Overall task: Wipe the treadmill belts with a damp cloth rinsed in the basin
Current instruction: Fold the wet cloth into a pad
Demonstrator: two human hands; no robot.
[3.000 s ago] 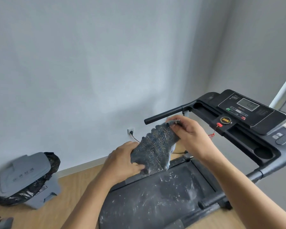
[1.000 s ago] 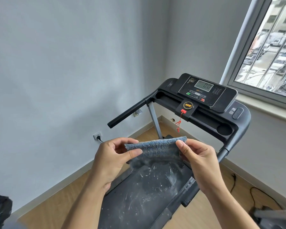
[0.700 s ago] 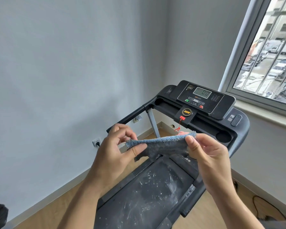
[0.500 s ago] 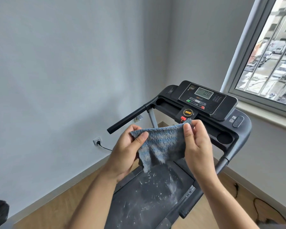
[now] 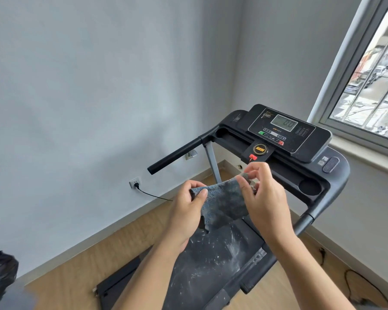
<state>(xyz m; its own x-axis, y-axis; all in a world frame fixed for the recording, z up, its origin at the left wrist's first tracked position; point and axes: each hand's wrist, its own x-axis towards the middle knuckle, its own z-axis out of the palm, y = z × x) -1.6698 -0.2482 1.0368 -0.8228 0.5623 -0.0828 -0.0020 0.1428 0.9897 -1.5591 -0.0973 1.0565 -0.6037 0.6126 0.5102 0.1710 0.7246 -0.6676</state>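
Head view looks down over both forearms at a blue-grey terry cloth [image 5: 222, 202], held up in the air between the two hands above the far end of the black treadmill belt [image 5: 211, 260]. The left hand [image 5: 188, 204] pinches the cloth's upper left corner, with the thumb on the near face and the fingers curled behind. The right hand [image 5: 262, 198] pinches the upper right corner between thumb and fingertips, its other fingers loosely bent (a bit of the corner sticks up above the thumb). The top edge of the cloth rises toward the right, and the rest hangs in a crumpled flap with a ragged lower edge.

The belt is streaked and speckled with white marks, thickest toward its right side. Beyond the hands stands the treadmill's black console [image 5: 287, 130], its grey display reading 0.0, with a small red safety clip [image 5: 253, 156] below it. A black padded handrail [image 5: 177, 156] reaches out to the left, and a round cup recess [image 5: 309, 186] sits at the right of the tray.

On the pale wall at left, a white socket [image 5: 134, 183] has a black plug and cable in it. A barred window [image 5: 367, 86] fills the upper right, the floor is light wood planks [image 5: 76, 276], and a black plastic bag [image 5: 0, 271] shows at the near left edge
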